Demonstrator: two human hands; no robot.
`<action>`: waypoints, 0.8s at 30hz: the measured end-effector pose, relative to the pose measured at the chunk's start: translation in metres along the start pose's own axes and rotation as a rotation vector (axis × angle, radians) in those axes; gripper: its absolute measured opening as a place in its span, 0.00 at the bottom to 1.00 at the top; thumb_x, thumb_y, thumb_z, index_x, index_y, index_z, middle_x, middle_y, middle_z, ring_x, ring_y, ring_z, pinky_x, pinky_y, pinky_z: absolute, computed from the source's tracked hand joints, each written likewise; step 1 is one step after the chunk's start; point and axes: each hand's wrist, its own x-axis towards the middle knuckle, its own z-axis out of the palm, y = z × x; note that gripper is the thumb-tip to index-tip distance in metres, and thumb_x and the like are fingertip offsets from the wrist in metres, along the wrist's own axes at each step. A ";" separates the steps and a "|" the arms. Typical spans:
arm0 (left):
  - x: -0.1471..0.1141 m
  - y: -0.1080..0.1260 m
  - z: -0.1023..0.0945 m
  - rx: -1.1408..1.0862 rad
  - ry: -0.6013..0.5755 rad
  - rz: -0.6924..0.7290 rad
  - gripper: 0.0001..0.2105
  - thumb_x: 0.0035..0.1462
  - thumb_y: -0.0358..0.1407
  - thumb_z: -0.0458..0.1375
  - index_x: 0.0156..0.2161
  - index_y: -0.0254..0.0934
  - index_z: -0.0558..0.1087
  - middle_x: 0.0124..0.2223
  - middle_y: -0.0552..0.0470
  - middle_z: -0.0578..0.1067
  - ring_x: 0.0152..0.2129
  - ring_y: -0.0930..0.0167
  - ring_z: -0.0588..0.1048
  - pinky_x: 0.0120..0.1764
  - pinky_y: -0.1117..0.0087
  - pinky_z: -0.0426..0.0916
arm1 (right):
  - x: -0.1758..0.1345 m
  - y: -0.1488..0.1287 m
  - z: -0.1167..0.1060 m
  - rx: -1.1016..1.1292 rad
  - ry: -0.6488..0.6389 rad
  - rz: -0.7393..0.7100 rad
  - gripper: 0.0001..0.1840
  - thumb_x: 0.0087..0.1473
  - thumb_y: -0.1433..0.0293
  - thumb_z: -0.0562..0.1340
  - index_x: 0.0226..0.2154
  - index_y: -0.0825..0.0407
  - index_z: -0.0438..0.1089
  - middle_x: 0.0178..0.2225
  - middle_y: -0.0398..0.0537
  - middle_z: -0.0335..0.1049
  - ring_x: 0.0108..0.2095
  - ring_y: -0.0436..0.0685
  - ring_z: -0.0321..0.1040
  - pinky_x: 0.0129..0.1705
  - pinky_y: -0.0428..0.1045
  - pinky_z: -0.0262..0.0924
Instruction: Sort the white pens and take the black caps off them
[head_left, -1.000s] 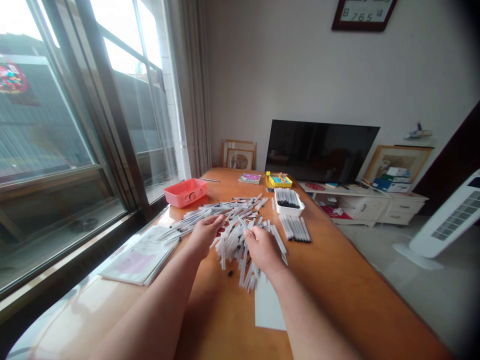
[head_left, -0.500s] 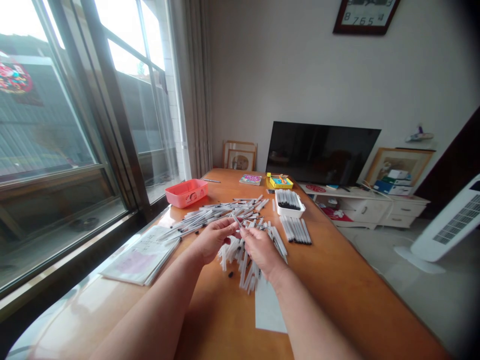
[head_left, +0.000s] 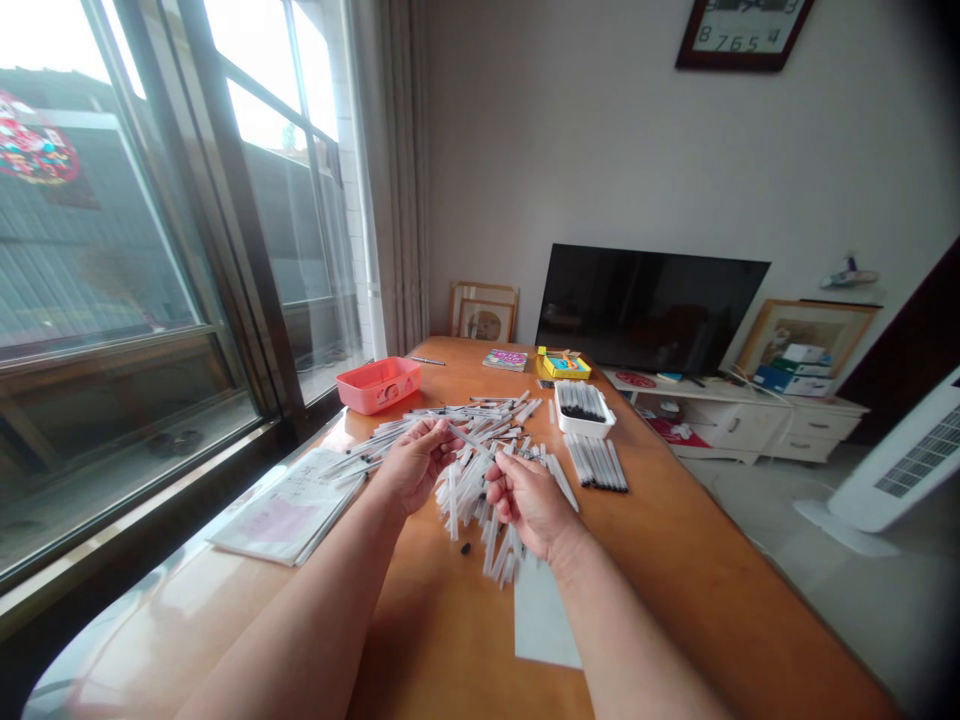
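Note:
My left hand [head_left: 421, 466] pinches one end of a slim, pale pen [head_left: 469, 438] between thumb and fingers. At the pen's other end, my right hand [head_left: 528, 500] is closed with its fingertips together. Below both hands spreads a loose pile of clear pen barrels [head_left: 491, 545]. Thin dark-tipped pens or refills [head_left: 382, 440] lie scattered behind and to the left. One small black cap [head_left: 466, 549] rests in front of the pile. A white sheet [head_left: 544, 620] sits partly under the barrels, beside my right forearm.
Right of the pile, a row of black-ended pens [head_left: 596, 463] lies before a white tray [head_left: 592, 428] of similar pens. A pink basket [head_left: 379, 388] stands at the back left, with stacked papers [head_left: 281, 520] nearer. Farther back are a booklet [head_left: 504, 360] and a yellow box [head_left: 566, 367].
My hands have moved apart, the left one leftward and the right one slightly right and down. More of the pen now shows between them. The view has shifted slightly.

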 end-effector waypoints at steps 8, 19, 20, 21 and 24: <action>-0.001 -0.001 0.003 0.013 -0.001 0.013 0.07 0.58 0.34 0.66 0.37 0.34 0.72 0.36 0.47 0.79 0.29 0.75 0.78 0.35 0.76 0.74 | 0.000 0.003 0.003 0.019 -0.009 -0.031 0.22 0.53 0.51 0.67 0.28 0.54 0.68 0.18 0.39 0.63 0.15 0.42 0.49 0.17 0.41 0.41; 0.001 -0.002 0.000 -0.011 -0.015 0.055 0.08 0.57 0.35 0.66 0.35 0.35 0.71 0.36 0.48 0.79 0.30 0.76 0.78 0.39 0.76 0.74 | 0.002 0.005 0.003 -0.138 0.084 -0.135 0.25 0.53 0.47 0.65 0.32 0.54 0.70 0.25 0.46 0.72 0.19 0.45 0.56 0.18 0.41 0.46; 0.001 -0.002 0.000 -0.011 -0.019 0.059 0.08 0.57 0.35 0.66 0.35 0.35 0.71 0.36 0.48 0.79 0.30 0.75 0.78 0.39 0.76 0.75 | 0.003 0.005 0.003 -0.141 0.075 -0.121 0.26 0.54 0.46 0.64 0.31 0.54 0.70 0.24 0.47 0.72 0.18 0.45 0.56 0.17 0.42 0.45; 0.001 -0.002 0.000 -0.010 -0.021 0.061 0.08 0.57 0.35 0.66 0.35 0.35 0.71 0.37 0.48 0.79 0.30 0.75 0.78 0.39 0.75 0.75 | 0.003 0.005 0.003 -0.142 0.064 -0.114 0.26 0.54 0.46 0.64 0.31 0.54 0.70 0.23 0.46 0.71 0.18 0.45 0.56 0.17 0.42 0.46; 0.001 -0.002 0.001 -0.006 -0.011 0.061 0.08 0.57 0.35 0.66 0.35 0.35 0.71 0.37 0.48 0.79 0.30 0.75 0.78 0.39 0.75 0.75 | 0.002 0.005 0.003 -0.136 0.061 -0.144 0.23 0.49 0.51 0.69 0.30 0.54 0.70 0.23 0.44 0.71 0.20 0.45 0.58 0.19 0.41 0.49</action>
